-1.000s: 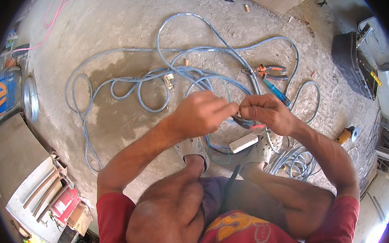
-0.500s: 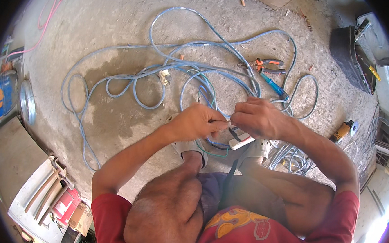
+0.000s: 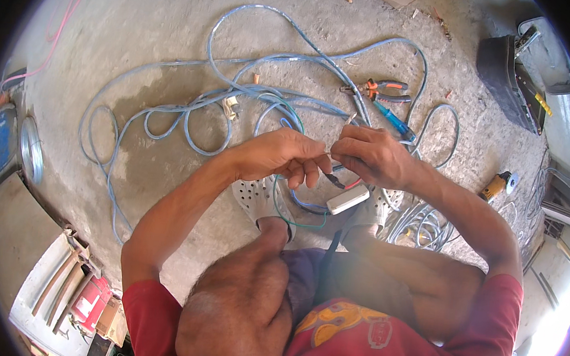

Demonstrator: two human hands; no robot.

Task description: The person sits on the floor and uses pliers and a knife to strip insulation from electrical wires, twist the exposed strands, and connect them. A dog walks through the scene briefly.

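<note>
My left hand (image 3: 288, 157) and my right hand (image 3: 374, 156) meet fingertip to fingertip above the floor, between my feet. Each pinches a thin wire, mostly hidden by the fingers; the left's lower fingers hang loosely curled. Just below them runs a black-wrapped wire joint (image 3: 333, 180) with a short red wire (image 3: 353, 183) beside it. A white oblong box (image 3: 348, 199) lies under my right hand, near my foot. From the blue cable (image 3: 316, 103) a thin green wire (image 3: 281, 207) loops down past my left hand. A small pale tip pokes up above my right hand; its kind is unclear.
Beyond my right hand lie orange-and-black pliers (image 3: 385, 91) and a blue-handled tool (image 3: 396, 122). A yellow angle grinder (image 3: 496, 187) and coiled grey cable (image 3: 420, 228) sit at right, a black toolbox (image 3: 508, 81) farther off. At left stand a wire coil (image 3: 31, 149) and a red box (image 3: 92, 302).
The lower fingers of my left hand have uncurled somewhat. More of the white box and the red wire shows below my hands. The whole view has shifted slightly.
</note>
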